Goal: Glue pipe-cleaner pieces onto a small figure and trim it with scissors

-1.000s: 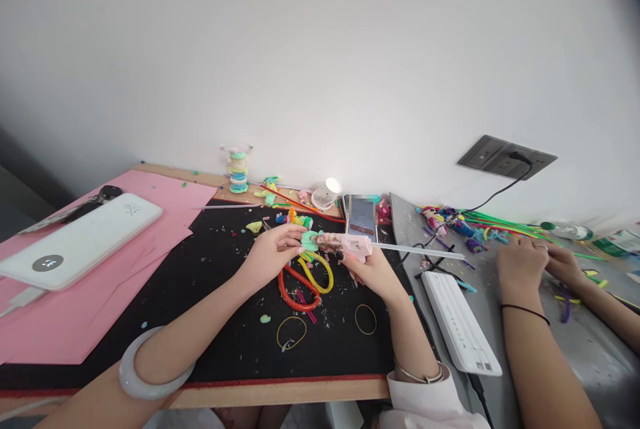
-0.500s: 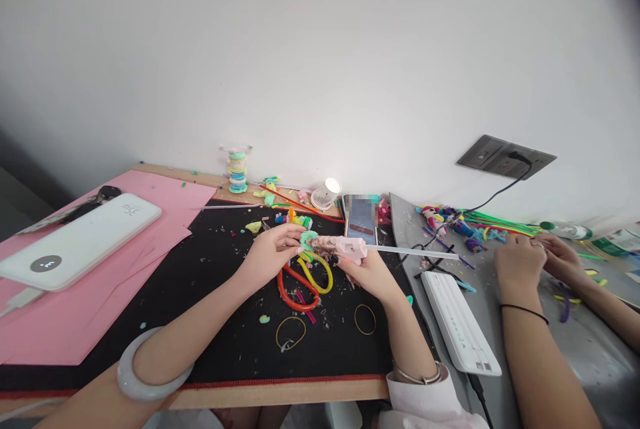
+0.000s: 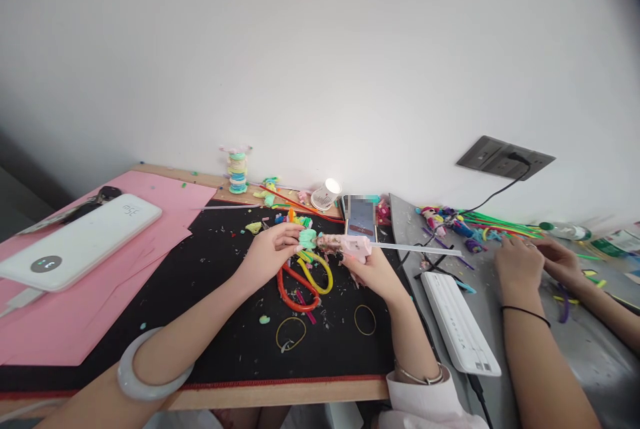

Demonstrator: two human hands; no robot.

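Observation:
My left hand (image 3: 270, 252) pinches a small mint-green fuzzy piece (image 3: 307, 239) above the black mat (image 3: 220, 322). My right hand (image 3: 373, 272) grips a pink glue gun (image 3: 347, 245), its tip touching the green piece. A clear glue stick (image 3: 420, 250) juts out of the gun's back toward the right. Under my hands lie red and yellow pipe-cleaner loops (image 3: 305, 279).
A white power bank (image 3: 80, 236) lies on pink paper (image 3: 75, 309) at the left. A phone (image 3: 361, 217), a paper cup (image 3: 326, 193) and a stack of coloured rings (image 3: 238, 169) stand at the back. Another person's hands (image 3: 530, 262) work beside a white keyboard (image 3: 457, 322) and pipe cleaners (image 3: 490, 222).
My hands have stayed nearly still, with the glue gun held against the green piece. The other person's hands have shifted slightly on the grey surface.

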